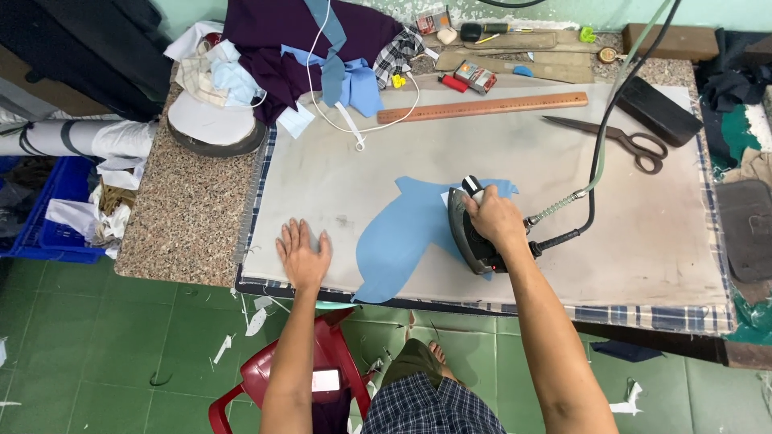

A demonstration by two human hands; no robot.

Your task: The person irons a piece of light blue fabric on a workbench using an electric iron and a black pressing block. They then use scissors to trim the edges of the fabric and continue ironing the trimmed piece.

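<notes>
Blue fabric (402,241), cut in a curved shape, lies flat on the padded tabletop (362,173), its lower tip reaching the front edge. The right hand (492,219) is closed around the handle of a dark iron (474,233) that rests on the cloth's right part. The left hand (304,253) lies flat with fingers spread, just left of the cloth, near the front edge. Bare padding stretches open to the right of the iron and behind the cloth. The iron's hose (599,153) runs back across the surface. Scissors (623,141) and a wooden ruler (482,107) lie well behind; heaped fabrics (322,40) crowd the far left corner.
</notes>
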